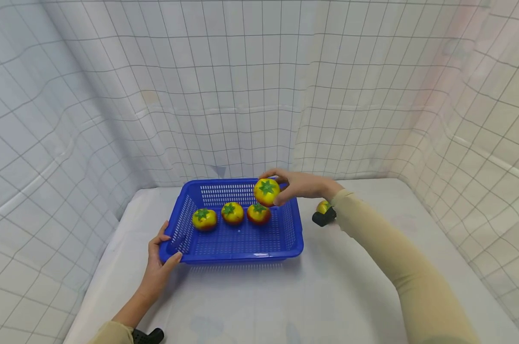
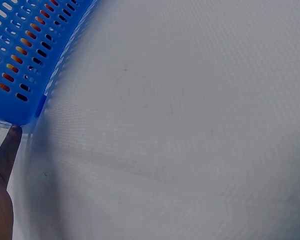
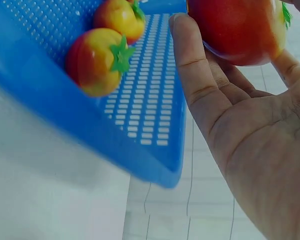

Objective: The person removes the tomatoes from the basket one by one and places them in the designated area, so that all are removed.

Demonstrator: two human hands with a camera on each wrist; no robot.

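Nearest to the camera is the left sleeve (image 1: pixel 113 334), which is beige, and a black device (image 1: pixel 148 336) is beside it at the wrist. In front of them extends the white tabletop (image 1: pixel 242 306). The left hand (image 1: pixel 157 267) is at the near left corner of the blue basket (image 1: pixel 242 258); its grip pinches the rim, with the thumb laid on the near edge and the fingers at the left side.

Inside the basket, three yellow-red fruits with green leaves lie in a row: the left fruit (image 1: pixel 205 220), the middle fruit (image 1: pixel 232 214) and the right fruit (image 1: pixel 259 215). On the right side, a beige right sleeve (image 1: pixel 397 258) reaches forward, and beyond its cuff is the right hand (image 1: pixel 302 185). Its grip pinches the held fruit (image 1: pixel 266 192) between thumb and fingers, above the far right part of the basket. Outside, to the right of the basket, an outer fruit (image 1: pixel 323 206) is on the tabletop, partly hidden. Farthest stands a white curtain (image 1: pixel 259 86) with dark grid lines.
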